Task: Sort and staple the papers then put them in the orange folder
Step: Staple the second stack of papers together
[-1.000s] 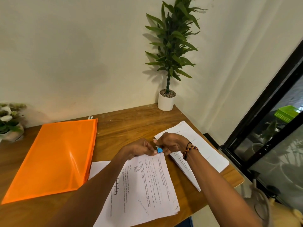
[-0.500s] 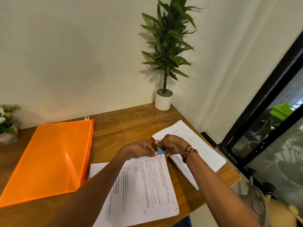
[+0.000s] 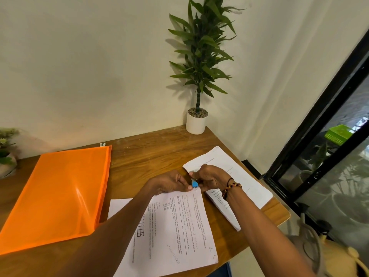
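As both hands met over the far corner of the printed sheets (image 3: 175,222), we read the step in hand as stapling. The left hand (image 3: 169,183) pinched that corner with fingers curled, pinning it near the desk (image 3: 151,156). The right hand (image 3: 209,179) was curled round a small blue stapler (image 3: 194,184), of which only a blue tip and a grey part showed between the two hands; whether its mouth had closed on the paper we could not tell.

The relation that mattered lay here: the stapler sat at the sheets' far right corner, just beside the left fingertips, while the sheets' long axis ran back from that corner toward the person. We judged the right hand the working one and the left merely the anchor.

A second stack of papers (image 3: 239,176) lay beneath and beyond the right hand, near the desk's right edge. The orange folder (image 3: 60,192) lay flat to the left, well apart from both hands and nearer the left arm, its long axis roughly parallel to the sheets. A potted plant (image 3: 196,122) stood at the far corner.
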{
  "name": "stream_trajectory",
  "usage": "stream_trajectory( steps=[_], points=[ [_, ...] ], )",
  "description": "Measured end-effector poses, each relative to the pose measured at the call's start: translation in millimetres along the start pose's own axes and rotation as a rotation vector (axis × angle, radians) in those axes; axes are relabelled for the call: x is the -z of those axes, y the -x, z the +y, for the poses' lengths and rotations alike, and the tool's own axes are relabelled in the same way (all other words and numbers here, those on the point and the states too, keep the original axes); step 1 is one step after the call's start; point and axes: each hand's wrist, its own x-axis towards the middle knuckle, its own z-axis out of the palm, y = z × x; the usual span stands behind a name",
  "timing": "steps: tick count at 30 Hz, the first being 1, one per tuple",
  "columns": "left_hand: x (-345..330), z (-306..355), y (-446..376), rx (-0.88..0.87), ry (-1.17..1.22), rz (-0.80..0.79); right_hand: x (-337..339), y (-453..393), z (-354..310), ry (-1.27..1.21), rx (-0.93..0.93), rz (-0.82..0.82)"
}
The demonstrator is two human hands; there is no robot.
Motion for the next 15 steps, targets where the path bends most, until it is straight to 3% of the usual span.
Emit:
stream_trajectory(
  steps=[9, 15],
  points=[
    [-5.4, 1.4, 2.6, -0.032, 0.003, 0.045, 1.4, -3.1, 4.9, -0.006, 0.043, 0.058],
    [-7.5, 9.4, 4.4, 0.093, -0.011, 0.117, -3.9, -8.1, 5.3, 0.169, 0.14, 0.195]
  ],
)
